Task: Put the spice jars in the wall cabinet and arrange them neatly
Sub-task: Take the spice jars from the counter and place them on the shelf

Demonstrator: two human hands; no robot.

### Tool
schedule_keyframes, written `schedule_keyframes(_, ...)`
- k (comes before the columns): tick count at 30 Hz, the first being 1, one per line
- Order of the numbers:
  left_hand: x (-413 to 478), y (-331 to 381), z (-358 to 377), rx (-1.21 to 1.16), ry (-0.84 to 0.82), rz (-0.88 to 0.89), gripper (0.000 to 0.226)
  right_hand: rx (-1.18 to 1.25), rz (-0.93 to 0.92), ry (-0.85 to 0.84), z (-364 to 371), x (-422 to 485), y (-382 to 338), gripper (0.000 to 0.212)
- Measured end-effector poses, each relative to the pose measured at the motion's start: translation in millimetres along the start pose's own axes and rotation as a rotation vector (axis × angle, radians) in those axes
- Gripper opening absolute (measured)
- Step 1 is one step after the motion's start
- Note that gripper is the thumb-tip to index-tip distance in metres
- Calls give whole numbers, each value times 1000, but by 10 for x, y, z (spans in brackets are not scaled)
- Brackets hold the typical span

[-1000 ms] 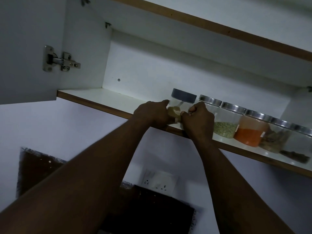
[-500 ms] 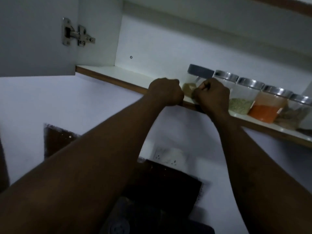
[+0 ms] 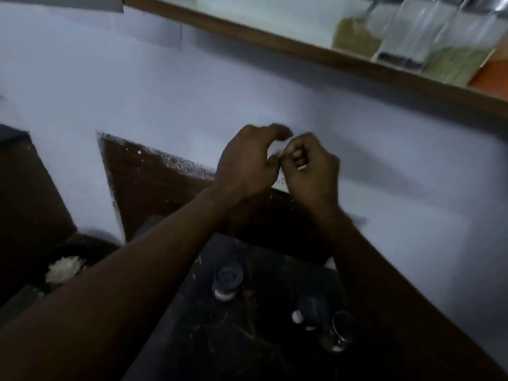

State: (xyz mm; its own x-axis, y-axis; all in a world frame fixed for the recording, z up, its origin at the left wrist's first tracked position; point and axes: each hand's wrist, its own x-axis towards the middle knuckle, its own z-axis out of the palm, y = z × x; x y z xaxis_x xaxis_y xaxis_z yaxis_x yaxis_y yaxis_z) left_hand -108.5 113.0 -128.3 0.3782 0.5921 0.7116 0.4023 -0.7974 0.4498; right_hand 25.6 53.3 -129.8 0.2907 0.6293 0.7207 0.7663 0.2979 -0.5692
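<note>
Head view, left hand [image 3: 247,163]: in the air in front of the wall, well below the shelf; fingers loosely curled, grasping nothing that I can see.
Head view, right hand [image 3: 312,166]: just beside the left one, almost touching it; clenched. A small pale spot shows between the two hands, and I cannot tell if it is pinched.
Jars in cabinet: four in view, blurred, in one row on the white cabinet shelf with brown wooden edge [image 3: 275,42]: clear jar with beige filling [image 3: 354,37], clear jar with a dark layer at the bottom [image 3: 406,48], clear jar with green filling [image 3: 461,61], jar with orange filling [image 3: 494,75].
Jars waiting: three on the dark stone table [image 3: 247,342]: dark-lidded jar [image 3: 227,281], second dark-lidded jar [image 3: 313,312], glass jar with shiny rim [image 3: 341,332].
Key relation: all three are well below both hands and seem upright. The first is under the left wrist, so probably the left hand is nearer; the other two are close to the right forearm.
Other: dark bowl with white contents [image 3: 64,268], far left.
</note>
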Motion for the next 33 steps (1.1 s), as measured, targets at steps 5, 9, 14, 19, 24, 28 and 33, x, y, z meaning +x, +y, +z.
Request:
schedule_keyframes(5,-874,-530,436,-2,-257,-108,37,-39,234,-285,464,-825,530,21)
schedule_keyframes(9,-1608,-933,774,-28,-412,-263,33,-171,316,-533,771,-1383,889,14)
schedule_keyframes(14,-2223,-1389,1119,127,-746,-558,73,-318,605,-809,1133,-1963,1281,50)
schedule_keyframes(19,-2591,-1615,1289,64,-900,-697,95,-284,815,-973,1315,-2457,1483,100)
schedule_keyframes(24,-2673,-1632,1385,17,-881,-669,94,-266,856,-896,1474,-2728,1533,114)
schedule_keyframes(28,-2664,-1607,1354,-50,-755,-682,72,-315,843,-784,1503,-2752,1548,103)
schedule_keyframes(33,-2653,-1474,1224,-118,-559,-695,50,-188,800,-634,1388,-2631,1442,97)
